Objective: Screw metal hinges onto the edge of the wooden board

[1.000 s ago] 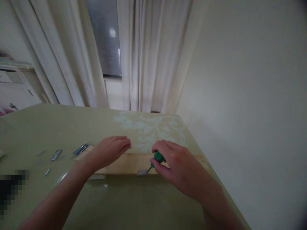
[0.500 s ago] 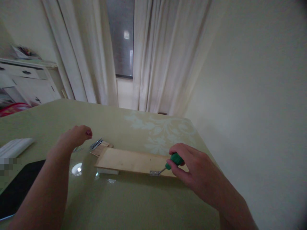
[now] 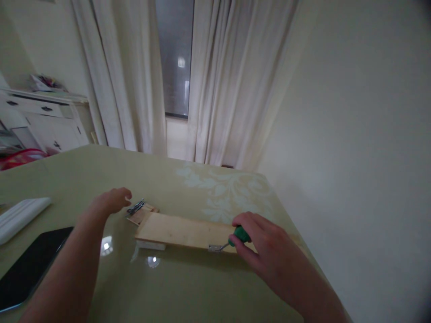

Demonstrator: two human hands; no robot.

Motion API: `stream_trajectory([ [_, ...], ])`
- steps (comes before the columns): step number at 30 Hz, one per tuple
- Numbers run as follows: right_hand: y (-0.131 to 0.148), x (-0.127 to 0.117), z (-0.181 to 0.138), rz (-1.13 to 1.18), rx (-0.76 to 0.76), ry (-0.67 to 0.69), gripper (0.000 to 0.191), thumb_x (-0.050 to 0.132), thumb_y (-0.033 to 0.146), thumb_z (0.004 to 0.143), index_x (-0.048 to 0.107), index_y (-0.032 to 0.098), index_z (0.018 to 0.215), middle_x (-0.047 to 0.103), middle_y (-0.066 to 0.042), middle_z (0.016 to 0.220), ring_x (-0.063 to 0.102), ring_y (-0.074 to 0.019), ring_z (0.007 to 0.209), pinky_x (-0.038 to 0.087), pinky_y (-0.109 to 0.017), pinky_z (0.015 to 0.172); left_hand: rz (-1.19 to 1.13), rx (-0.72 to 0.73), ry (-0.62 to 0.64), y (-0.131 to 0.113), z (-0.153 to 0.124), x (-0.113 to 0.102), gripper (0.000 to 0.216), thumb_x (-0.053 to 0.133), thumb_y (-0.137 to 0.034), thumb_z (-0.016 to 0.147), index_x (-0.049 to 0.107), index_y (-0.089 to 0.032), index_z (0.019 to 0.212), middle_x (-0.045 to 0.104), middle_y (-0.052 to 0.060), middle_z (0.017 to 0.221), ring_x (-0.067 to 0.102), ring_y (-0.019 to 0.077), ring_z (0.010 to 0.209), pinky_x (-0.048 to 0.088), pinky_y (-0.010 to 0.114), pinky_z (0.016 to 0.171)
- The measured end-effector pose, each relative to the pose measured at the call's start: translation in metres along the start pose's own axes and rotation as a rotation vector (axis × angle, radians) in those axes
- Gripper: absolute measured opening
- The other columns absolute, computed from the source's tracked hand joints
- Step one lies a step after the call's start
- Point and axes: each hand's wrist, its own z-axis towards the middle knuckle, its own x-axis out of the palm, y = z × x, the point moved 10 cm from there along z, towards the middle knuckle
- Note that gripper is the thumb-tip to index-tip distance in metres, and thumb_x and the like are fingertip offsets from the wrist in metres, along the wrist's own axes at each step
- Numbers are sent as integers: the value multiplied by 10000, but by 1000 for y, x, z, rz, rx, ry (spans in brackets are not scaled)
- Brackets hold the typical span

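Observation:
My right hand (image 3: 259, 242) is closed round a green-handled screwdriver (image 3: 238, 236). Its tip rests on a small metal hinge (image 3: 213, 247) at the near edge of a pale wooden board (image 3: 182, 231) lying on the glossy green table (image 3: 188, 282). My left hand (image 3: 109, 202) hovers left of the board with fingers curled downward, right beside a cluster of metal hinges (image 3: 135, 207) on a small wood piece (image 3: 141, 213). Whether the left fingers hold anything is hidden.
A white block (image 3: 150, 245) props the board's left end. A black tablet (image 3: 30, 264) and a white ribbed object (image 3: 20, 215) lie at the left. A wall runs along the table's right edge; curtains, a window and a white dresser (image 3: 43, 125) stand behind.
My left hand left the board and swung left to the pile of hinges. The right hand stayed on the screwdriver at the hinge. The view shifted left, showing the tablet.

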Motion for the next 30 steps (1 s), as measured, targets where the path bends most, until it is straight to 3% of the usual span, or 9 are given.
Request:
stream_trajectory([
  [2,0,2,1,-1,22,28,139,702,123,1001,620,211,1072,720,-38,1010,712,-243,915,526,-357,770,33,41,-38,-40,-14,-22,253,725,-382,809,803,-196,961,826,140,925,771,358,905,567,447,865],
  [5,-4,3,3,-21,53,56,97,701,175,1029,620,201,1075,720,-49,1027,704,-249,934,510,-362,778,4,304,-265,-147,-67,-41,347,607,-480,1005,793,-236,1166,824,97,1140,757,320,1029,561,420,922],
  [6,-7,3,4,-28,64,62,90,698,197,1040,620,199,1084,722,-52,1038,704,-251,940,505,-362,780,-36,451,-297,-187,-93,-32,334,577,-470,1049,795,-235,1143,817,87,1134,752,292,1025,561,397,928],
  [8,-12,3,4,-42,90,71,82,682,233,1060,619,198,1100,729,-58,1059,710,-251,941,499,-358,776,-48,767,-172,-258,-147,16,302,572,-433,1094,794,-233,1052,802,64,1027,743,246,941,566,354,862],
  [11,-15,1,0,-55,95,80,88,661,223,1067,619,194,1138,738,-72,1094,727,-258,963,504,-353,773,74,1020,-105,-301,-203,89,202,835,-383,937,777,-211,1025,772,59,962,718,268,876,565,374,782],
  [15,-3,-11,-13,12,-7,49,178,677,195,1042,611,210,1206,754,-61,1111,743,-264,1027,532,-362,822,70,1113,-282,-292,-222,114,126,726,-165,1008,761,-208,1121,768,64,989,688,240,852,551,368,764],
  [21,7,-37,-28,123,-87,-52,231,700,256,1034,594,252,1240,779,-25,1107,761,-237,975,545,-346,805,-210,1104,-309,-277,-219,87,245,526,-246,1136,769,-219,1136,811,73,1015,736,212,882,579,331,788],
  [24,5,-43,-30,117,-76,-80,228,675,340,1055,592,262,1253,785,-7,1018,763,-226,878,522,-332,743,-349,852,-349,-243,-182,61,270,545,-351,1123,785,-228,1117,835,74,1019,777,213,908,606,312,829],
  [30,6,-49,-29,113,-93,-129,193,667,399,1057,614,249,1165,740,28,829,674,-172,662,446,-293,642,-373,136,-406,-100,-91,14,429,652,-628,875,731,-212,945,822,82,908,760,243,739,589,319,681],
])
